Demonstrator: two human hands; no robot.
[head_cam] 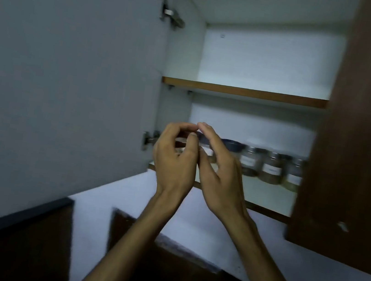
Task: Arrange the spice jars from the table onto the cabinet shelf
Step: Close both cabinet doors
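While both your arms reach up into the open brown wooden cabinet (pixel 360 142), your left hand (pixel 174 160) and right hand (pixel 218 169) meet in front of the lower white cabinet shelf (pixel 267 196). Your left fingers (pixel 183 126) curl with thumb and fingertips arched toward each other; your right fingers (pixel 207 131) lie fairly straight and together. They flank a dark-lidded spice jar (pixel 205 147) on that shelf, mostly hidden, and whether either hand grips it cannot be told. Further right stands a row of glass spice jars with metal lids and white labels (pixel 272 167). The wooden upper shelf (pixel 244 92) sits above.
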